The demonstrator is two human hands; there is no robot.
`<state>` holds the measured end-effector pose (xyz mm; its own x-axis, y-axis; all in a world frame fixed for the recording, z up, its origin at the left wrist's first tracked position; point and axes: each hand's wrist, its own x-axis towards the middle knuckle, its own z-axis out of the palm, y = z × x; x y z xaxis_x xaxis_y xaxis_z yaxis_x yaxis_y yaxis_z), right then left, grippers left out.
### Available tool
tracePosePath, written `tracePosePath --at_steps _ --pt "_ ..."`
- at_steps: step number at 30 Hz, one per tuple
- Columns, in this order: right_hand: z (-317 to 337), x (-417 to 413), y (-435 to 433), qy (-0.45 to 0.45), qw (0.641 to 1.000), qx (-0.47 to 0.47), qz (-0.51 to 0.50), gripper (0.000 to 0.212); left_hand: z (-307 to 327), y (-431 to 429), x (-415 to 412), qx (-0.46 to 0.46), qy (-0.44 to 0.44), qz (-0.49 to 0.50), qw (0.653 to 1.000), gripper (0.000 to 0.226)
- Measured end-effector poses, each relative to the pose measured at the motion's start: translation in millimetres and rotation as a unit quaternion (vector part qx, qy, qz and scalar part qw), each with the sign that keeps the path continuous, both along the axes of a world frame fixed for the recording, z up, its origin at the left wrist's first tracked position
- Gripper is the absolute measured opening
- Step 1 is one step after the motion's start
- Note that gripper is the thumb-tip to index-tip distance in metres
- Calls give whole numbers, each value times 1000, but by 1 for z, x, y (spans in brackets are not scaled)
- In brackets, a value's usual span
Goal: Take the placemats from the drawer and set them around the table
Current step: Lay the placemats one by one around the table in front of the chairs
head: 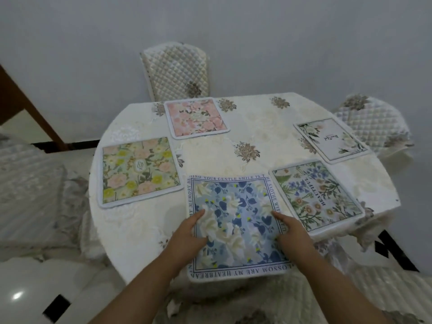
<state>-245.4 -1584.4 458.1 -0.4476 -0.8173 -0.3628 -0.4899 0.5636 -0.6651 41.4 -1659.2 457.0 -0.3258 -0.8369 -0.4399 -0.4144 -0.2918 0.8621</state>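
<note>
Currently five placemats lie on the round table [257, 127], which is covered with a cream cloth. The blue placemat [236, 220], white-flowered and bordered with lettering, sits at the near edge. The left hand [189, 232] rests flat on its left side with the fingers straight. The right hand [293, 232] lies the same way along its right border, so neither hand grips anything.

Just beside it to the right is the botanical placemat [315, 195], printed with "BEAUTIFUL", and farther right lies the white placemat [332, 139]. The green-and-yellow placemat [140, 169] lies on the left, near the blue one. The pink placemat [197, 118] lies at the far side in front of a quilted chair [175, 71]. A second quilted chair [374, 122] stands at the right.
</note>
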Motion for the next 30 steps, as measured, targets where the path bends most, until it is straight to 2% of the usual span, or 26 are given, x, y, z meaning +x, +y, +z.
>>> tracePosePath --at_steps 4,7,10,15,18,21,22,24,26,28,30 --pt "-24 -36 -41 -10 999 -6 31 74 -20 -12 -34 16 -24 67 997 82" --pt "-46 -58 -69 5 998 -14 63 73 -38 -20 -55 -10 -48 111 993 80" --pt "-66 -76 -96 20 995 -26 93 73 -60 -30 -75 -29 -78 111 990 78" --pt "-95 -91 -104 -23 995 -23 93 71 -93 -31 -90 -29 -124 108 986 78" --pt "-109 -94 -95 26 991 -39 123 66 -101 -23 -93 -45 -154 104 981 76" --pt "-112 -91 -87 46 989 -1 144 60 -107 -9 -94 -66 -211 110 969 75" --pt "-113 -89 -83 73 985 -1 154 58 -109 -4 -96 -75 -267 104 955 74" --pt "-115 -85 -77 206 961 -38 182 57 -111 8 -106 -139 -393 54 908 72" --pt "-120 -73 -69 263 933 -75 233 62 -117 20 -123 -229 -399 -55 886 70" --pt "-131 -55 -57 242 906 -74 340 63 -128 29 -135 -284 -383 -155 865 62" --pt "-144 -50 -45 264 880 -75 389 62 -135 30 -132 -280 -393 -170 859 60"
